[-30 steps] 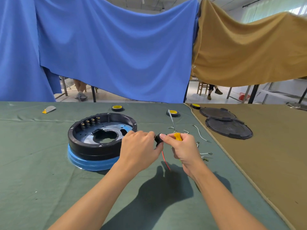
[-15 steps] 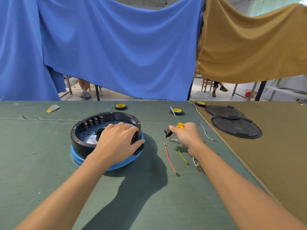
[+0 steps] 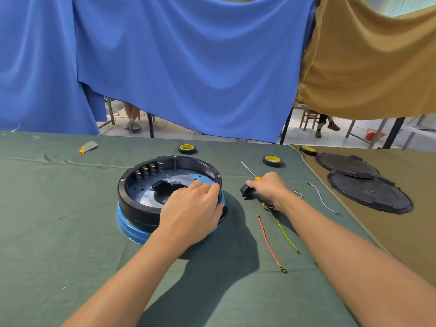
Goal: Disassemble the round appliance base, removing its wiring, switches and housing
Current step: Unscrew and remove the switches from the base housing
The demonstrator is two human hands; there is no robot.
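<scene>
Left hand (image 3: 191,213) grips the round black-and-blue plastic base (image 3: 146,185).
Just right of it, the right hand (image 3: 271,188) holds a yellow-handled screwdriver (image 3: 250,172) and small black switch (image 3: 245,191).

The green-clothed table (image 3: 59,232) bears the round base (image 3: 141,208), a red wire (image 3: 267,241), a tape roll (image 3: 187,148) and perhaps a scraper (image 3: 88,146).

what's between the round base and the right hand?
Head view: a small black switch part at the right hand's fingertips, on bare green cloth. That hand also grips the screwdriver; the left hand grips the round base.
</scene>
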